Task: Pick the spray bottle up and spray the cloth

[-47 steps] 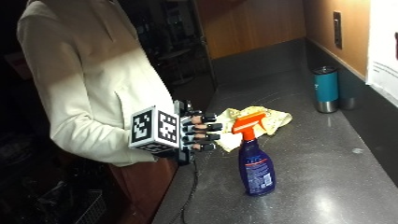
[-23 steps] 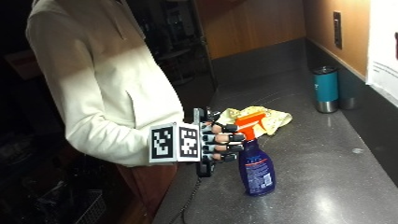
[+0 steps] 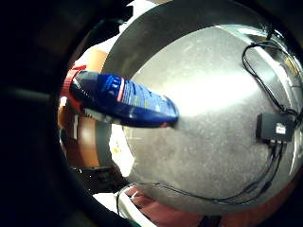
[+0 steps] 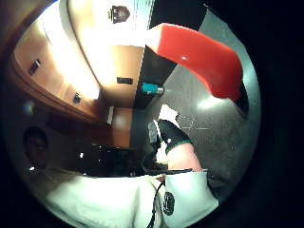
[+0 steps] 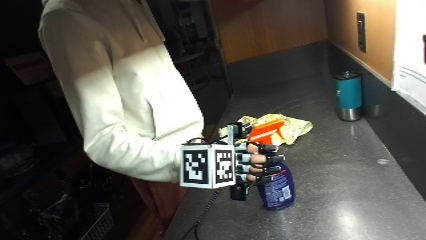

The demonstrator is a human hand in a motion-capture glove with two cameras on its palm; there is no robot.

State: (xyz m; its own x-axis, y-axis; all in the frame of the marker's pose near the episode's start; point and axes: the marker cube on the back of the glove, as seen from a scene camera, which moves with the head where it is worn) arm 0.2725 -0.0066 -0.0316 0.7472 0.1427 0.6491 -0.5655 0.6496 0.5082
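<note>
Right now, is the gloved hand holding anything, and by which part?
Yes. The gloved right hand grips the spray bottle by its neck, just below the orange trigger head, its fingers curled around it.

It looks like an office break room or kitchenette: beyond the grip runs a long dark speckled surface (image 5: 346,200) with a low backsplash, wood-panelled walls (image 5: 279,25) carrying a wall plate (image 5: 360,32), a posted paper notice (image 5: 411,55), and a teal travel mug (image 5: 349,95).
</note>
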